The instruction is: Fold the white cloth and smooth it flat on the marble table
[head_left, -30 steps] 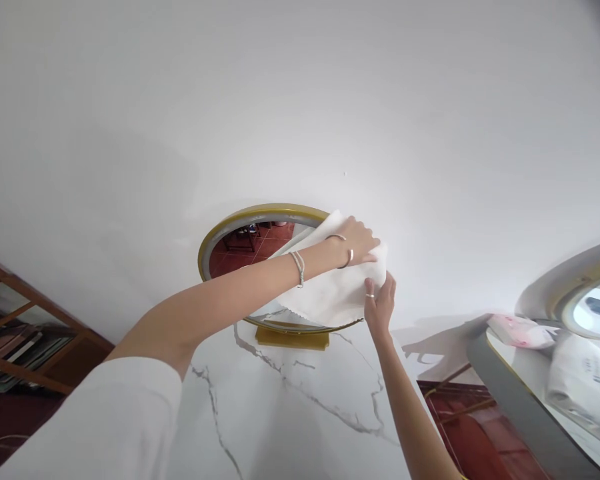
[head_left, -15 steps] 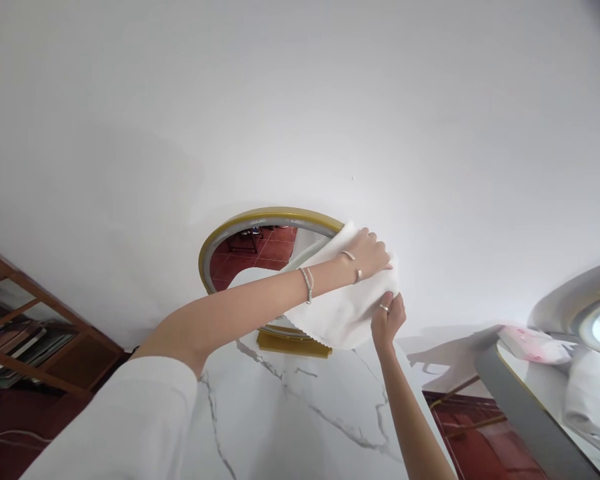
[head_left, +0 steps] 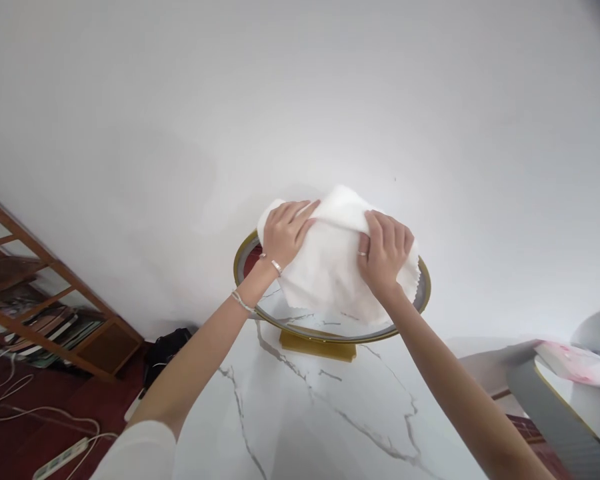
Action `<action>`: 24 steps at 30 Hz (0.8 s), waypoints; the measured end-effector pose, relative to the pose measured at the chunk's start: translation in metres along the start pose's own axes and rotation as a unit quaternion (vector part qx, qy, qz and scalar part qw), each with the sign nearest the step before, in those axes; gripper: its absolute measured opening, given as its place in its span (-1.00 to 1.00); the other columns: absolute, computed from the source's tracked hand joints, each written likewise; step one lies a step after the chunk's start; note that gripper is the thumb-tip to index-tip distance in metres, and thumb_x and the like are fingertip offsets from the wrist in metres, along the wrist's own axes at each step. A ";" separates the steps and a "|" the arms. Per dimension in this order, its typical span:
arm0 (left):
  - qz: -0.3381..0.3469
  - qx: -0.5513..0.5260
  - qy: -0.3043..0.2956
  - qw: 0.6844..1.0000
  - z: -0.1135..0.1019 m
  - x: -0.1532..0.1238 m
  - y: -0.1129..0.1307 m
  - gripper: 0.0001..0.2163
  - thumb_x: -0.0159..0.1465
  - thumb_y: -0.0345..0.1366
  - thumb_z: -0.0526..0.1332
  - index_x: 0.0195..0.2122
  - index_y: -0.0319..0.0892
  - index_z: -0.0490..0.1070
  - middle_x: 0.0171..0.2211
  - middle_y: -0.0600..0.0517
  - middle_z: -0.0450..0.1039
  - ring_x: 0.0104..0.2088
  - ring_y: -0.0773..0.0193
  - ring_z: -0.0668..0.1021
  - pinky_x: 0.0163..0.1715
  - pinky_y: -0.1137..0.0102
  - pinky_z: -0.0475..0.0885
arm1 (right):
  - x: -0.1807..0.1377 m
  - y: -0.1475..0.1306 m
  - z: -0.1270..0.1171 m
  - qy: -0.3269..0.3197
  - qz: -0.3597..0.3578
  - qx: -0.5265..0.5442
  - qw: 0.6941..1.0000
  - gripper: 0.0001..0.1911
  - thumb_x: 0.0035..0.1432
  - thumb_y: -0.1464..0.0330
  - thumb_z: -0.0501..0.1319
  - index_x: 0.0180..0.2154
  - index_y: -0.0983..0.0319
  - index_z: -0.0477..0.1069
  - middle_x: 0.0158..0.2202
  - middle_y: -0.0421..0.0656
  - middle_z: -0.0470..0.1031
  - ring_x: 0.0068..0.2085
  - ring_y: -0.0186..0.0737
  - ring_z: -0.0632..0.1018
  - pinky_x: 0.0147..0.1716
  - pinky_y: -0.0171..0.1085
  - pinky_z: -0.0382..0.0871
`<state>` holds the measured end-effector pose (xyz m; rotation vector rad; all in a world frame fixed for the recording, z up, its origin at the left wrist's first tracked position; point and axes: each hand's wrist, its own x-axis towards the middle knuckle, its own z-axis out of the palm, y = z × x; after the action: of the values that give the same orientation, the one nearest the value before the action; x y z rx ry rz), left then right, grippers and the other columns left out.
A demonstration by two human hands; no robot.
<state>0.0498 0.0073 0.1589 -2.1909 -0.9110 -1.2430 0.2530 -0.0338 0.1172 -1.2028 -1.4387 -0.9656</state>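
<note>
A white cloth (head_left: 325, 267) with a pinked, zigzag edge drapes over most of an oval mirror (head_left: 427, 293) with a gold rim. At the cloth's upper left is my left hand (head_left: 286, 235), its fingers laid over the fabric and the thumb against a fold. My right hand (head_left: 386, 255), with a ring on the thumb, grips the cloth at its upper right, fingers curled over the fold. Some fingertips are hidden by the fabric. Below the mirror, its gold base (head_left: 317, 348) rests on a white marble-patterned tabletop (head_left: 300, 413).
A pale wall (head_left: 300, 100) rises behind the mirror. To the left are a wooden shelf (head_left: 45, 267) with books, a black bag (head_left: 167, 350), and a power strip (head_left: 61, 459) with cables. A second table (head_left: 555, 413) at right bears a pink-and-white packet (head_left: 577, 363).
My left hand has moved left from the mirror's right side to its upper left. The cloth now spreads across the mirror between both hands. The view has shifted somewhat.
</note>
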 end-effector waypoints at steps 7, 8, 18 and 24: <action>-0.176 -0.087 0.120 0.973 0.009 -0.096 -0.067 -0.58 0.40 -0.14 -0.05 0.21 -0.16 0.24 0.10 -0.13 0.40 0.10 0.19 0.42 0.10 0.28 0.31 | 0.024 -0.067 0.051 -0.037 -0.203 0.016 0.978 -0.59 0.31 0.50 -0.08 0.10 0.18 0.32 0.10 -0.08 0.41 0.18 -0.09 0.35 0.17 0.00 0.14; -0.212 -0.092 0.133 0.964 0.013 -0.110 -0.071 -0.58 0.39 -0.13 -0.04 0.22 -0.17 0.23 0.10 -0.14 0.40 0.10 0.19 0.42 0.09 0.28 0.32 | 0.024 -0.076 0.058 -0.059 -0.236 0.030 0.970 -0.59 0.31 0.50 -0.07 0.12 0.18 0.30 0.12 -0.07 0.40 0.19 -0.09 0.34 0.18 0.02 0.14; -0.482 -0.091 0.218 0.844 0.084 -0.237 -0.056 -0.45 0.36 0.01 -0.05 0.16 -0.35 0.26 0.10 -0.33 0.36 0.14 0.06 0.41 0.11 0.23 0.32 | -0.030 -0.136 0.088 -0.022 -0.608 -0.118 0.785 -0.57 0.37 0.45 -0.13 0.20 0.38 0.18 0.23 0.01 0.25 0.21 -0.11 0.32 0.17 -0.10 0.31; -0.568 -0.132 0.159 0.797 0.110 -0.298 -0.016 -0.50 0.37 -0.02 -0.03 0.19 -0.27 0.21 0.13 -0.29 0.30 0.15 0.01 0.38 0.11 0.13 0.32 | -0.097 -0.128 0.074 0.288 -0.773 -0.356 0.438 -0.51 0.15 -0.04 0.17 -0.04 0.14 0.41 0.21 -0.22 0.29 0.20 -0.19 0.35 0.18 0.09 0.17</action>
<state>-0.0100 -0.0041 -0.1529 -1.3857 -2.1220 -2.2594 0.1156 -0.0064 0.0102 0.6033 -1.2065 -3.0523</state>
